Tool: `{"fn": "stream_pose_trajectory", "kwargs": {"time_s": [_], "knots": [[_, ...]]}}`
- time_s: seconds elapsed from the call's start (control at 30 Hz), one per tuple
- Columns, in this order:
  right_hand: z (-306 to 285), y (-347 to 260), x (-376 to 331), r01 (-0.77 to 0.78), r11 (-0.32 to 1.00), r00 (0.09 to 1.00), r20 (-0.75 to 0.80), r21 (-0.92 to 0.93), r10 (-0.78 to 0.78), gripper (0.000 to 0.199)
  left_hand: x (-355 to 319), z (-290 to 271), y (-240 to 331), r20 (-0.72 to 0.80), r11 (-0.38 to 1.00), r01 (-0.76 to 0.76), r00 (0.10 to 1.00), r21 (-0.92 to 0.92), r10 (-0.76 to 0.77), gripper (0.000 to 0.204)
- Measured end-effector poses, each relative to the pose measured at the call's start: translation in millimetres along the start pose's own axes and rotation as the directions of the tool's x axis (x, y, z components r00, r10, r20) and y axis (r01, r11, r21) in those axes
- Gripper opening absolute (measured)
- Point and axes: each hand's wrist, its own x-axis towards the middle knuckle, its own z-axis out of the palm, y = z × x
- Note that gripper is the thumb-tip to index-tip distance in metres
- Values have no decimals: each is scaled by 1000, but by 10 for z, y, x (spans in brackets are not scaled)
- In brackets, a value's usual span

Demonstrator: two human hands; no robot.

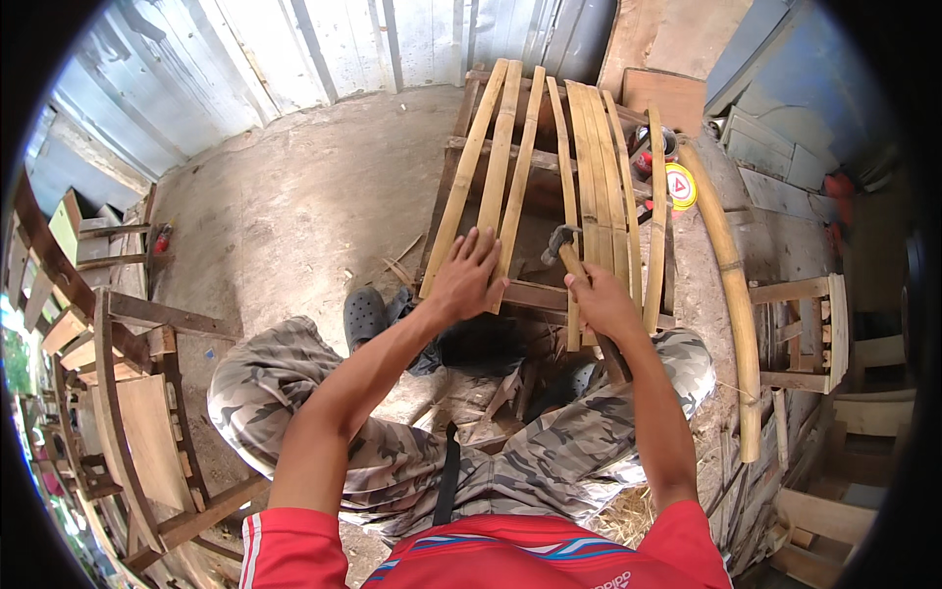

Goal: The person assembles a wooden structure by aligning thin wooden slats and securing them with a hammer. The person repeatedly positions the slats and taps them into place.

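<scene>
At the left I see floor (285,196) between the chair (128,422) and the frame (542,295). The left hand (469,275) lies on the slats (591,177), its fingers straight, gripping nothing. These slats rest across the frame, their long axis running away toward the wall (324,49), with gaps between several edges. The right hand (601,302) has its fingers closed around the hammer (567,255) above them; its head points away and slightly left. White lettering marks the shirt (530,560). A yellow disc (681,187) bears a red sign; farther right, a curved pole (731,275) runs lengthwise.
</scene>
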Motion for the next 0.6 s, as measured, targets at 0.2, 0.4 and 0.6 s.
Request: {"fn": "stream_pose_trajectory", "kwargs": {"time_s": [0.2, 0.4, 0.6], "knots": [[-91, -69, -141, 68, 992, 997, 12, 110, -70, 35, -599, -22, 428, 53, 1000, 27, 998, 15, -28, 82], [-172, -30, -284, 23, 1000, 999, 22, 17, -23, 43, -1317, 121, 590, 382, 960, -266, 899, 87, 215, 82], [-197, -165, -490, 27, 998, 999, 28, -53, -26, 47, -2160, 823, 52, 408, 838, -541, 751, -69, 518, 37]]}}
